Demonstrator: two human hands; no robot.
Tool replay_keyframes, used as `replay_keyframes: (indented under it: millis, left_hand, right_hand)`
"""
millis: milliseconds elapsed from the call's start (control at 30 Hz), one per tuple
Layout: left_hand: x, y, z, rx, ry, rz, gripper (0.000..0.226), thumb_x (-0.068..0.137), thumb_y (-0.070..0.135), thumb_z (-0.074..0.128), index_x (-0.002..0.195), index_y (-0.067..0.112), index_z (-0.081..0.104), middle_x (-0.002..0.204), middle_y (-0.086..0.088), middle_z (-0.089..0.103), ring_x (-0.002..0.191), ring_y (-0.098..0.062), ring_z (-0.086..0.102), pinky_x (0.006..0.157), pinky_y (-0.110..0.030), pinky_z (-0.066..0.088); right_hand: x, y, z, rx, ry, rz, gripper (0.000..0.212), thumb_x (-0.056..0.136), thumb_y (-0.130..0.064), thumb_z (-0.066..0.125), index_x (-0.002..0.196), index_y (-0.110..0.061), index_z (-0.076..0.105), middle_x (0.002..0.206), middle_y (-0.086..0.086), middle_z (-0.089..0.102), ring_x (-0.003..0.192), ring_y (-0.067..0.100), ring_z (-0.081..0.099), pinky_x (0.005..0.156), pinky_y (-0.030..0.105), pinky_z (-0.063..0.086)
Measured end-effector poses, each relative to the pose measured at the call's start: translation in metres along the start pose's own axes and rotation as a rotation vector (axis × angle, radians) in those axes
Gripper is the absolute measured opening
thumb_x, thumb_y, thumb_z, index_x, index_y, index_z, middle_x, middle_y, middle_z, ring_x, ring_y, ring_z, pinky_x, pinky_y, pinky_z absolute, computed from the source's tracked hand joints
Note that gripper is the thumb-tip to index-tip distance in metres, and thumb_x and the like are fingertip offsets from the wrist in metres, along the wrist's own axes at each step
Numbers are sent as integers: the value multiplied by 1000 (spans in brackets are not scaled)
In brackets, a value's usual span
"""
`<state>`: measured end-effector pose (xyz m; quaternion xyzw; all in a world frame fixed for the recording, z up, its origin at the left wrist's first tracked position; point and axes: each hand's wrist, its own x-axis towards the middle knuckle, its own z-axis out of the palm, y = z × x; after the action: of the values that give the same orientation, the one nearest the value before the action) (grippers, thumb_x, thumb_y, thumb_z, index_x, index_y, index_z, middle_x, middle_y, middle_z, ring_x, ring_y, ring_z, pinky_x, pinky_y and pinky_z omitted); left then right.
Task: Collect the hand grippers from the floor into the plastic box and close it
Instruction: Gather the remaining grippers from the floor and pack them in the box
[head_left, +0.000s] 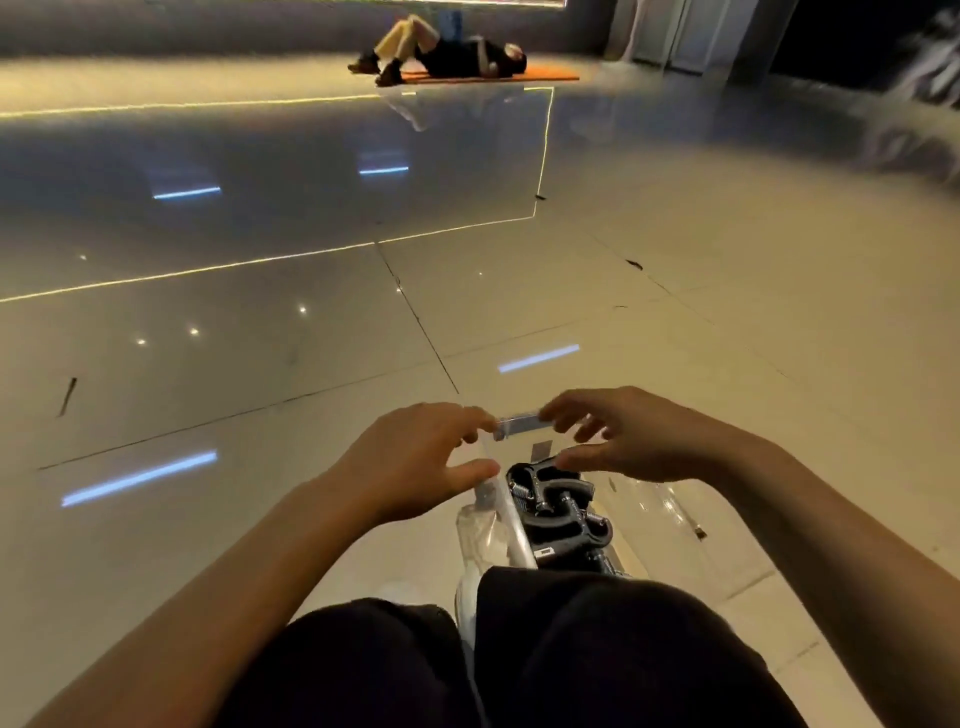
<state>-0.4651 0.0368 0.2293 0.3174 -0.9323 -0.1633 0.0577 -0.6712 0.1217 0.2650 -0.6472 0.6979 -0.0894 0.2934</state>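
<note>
A clear plastic box (511, 525) sits on the floor just in front of my knees. Several black hand grippers (558, 506) with metal springs lie piled inside it. Above them the transparent lid (519, 427) is held at the box's far end. My left hand (415, 460) grips the lid's left side, fingers curled over its edge and thumb below. My right hand (623, 439) grips the right side the same way. The near part of the box is hidden behind my dark-clad knees (571, 634).
Glossy tiled floor (311, 338) spreads all around, mirroring ceiling lights. Far ahead a person (447, 52) lies on an orange mat (540, 77). A doorway and wall stand at the back right. Small dark marks dot the tiles.
</note>
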Motion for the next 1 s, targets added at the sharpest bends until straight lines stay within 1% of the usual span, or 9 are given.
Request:
replay_keyframes:
  millis: [100,233,267,400,467,567,667,833,1000]
  left_hand:
    - [-39,22,-27,-6,104,-36,46,85,53,52,127,35,48,112,14,58,91,0,50,82,-21,44]
    - [-95,21,-36,50,168,-170,42,86,53,52,122,32,53,104,12,62,86,-4,56,83,-24,48]
    - [-106,17,-37,71,169,-202,40,86,53,52,120,31,54,101,13,62,86,-4,57,83,-24,48]
    - [-131,2,-46,140,168,-262,34,87,51,52,113,30,58,88,18,57,81,-2,57,80,-26,49]
    - [-137,-1,-49,188,156,-270,33,88,50,51,113,30,57,89,17,58,82,-3,56,80,-26,50]
    - [-148,-7,-54,232,160,-311,32,88,50,50,114,31,56,93,17,58,85,-3,56,80,-27,50]
    - [-161,-10,-57,197,199,-360,29,88,47,53,111,30,58,90,18,55,85,-3,55,80,-28,49]
    - [-185,-11,-73,106,348,-446,22,85,43,59,103,31,61,85,21,55,80,1,55,79,-25,49]
    - [-204,-12,-73,-15,434,-474,21,85,43,59,103,33,61,89,20,61,84,2,57,79,-20,47]
  right_hand:
    - [-25,-59,-6,2,-17,-124,46,84,-24,68,127,-30,51,120,-9,56,105,9,57,90,29,50]
    - [-42,-100,27,28,345,-164,27,88,-25,64,114,-25,60,103,-8,65,92,11,61,83,32,51]
    - [-44,-102,37,35,383,-147,23,88,-25,63,111,-24,61,99,-7,65,91,12,60,82,33,51]
    - [-42,-95,47,-10,352,-34,20,89,-28,60,108,-22,63,101,-5,66,93,14,59,83,33,49]
    - [-38,-95,46,-81,330,-5,24,90,-28,58,113,-23,62,106,-5,66,98,16,58,84,32,48]
    - [-26,-109,51,-65,230,-96,25,90,-24,59,113,-19,64,110,-1,66,100,16,58,87,30,47]
    - [-14,-132,58,19,217,-213,23,91,-21,58,112,-18,65,106,-1,66,89,12,55,81,25,45]
    - [10,-161,74,-31,154,-340,25,90,-21,59,115,-19,64,108,-2,66,90,12,56,79,24,44]
    - [29,-173,82,74,172,-389,21,88,-24,62,109,-24,65,95,-9,66,83,7,58,73,19,45]
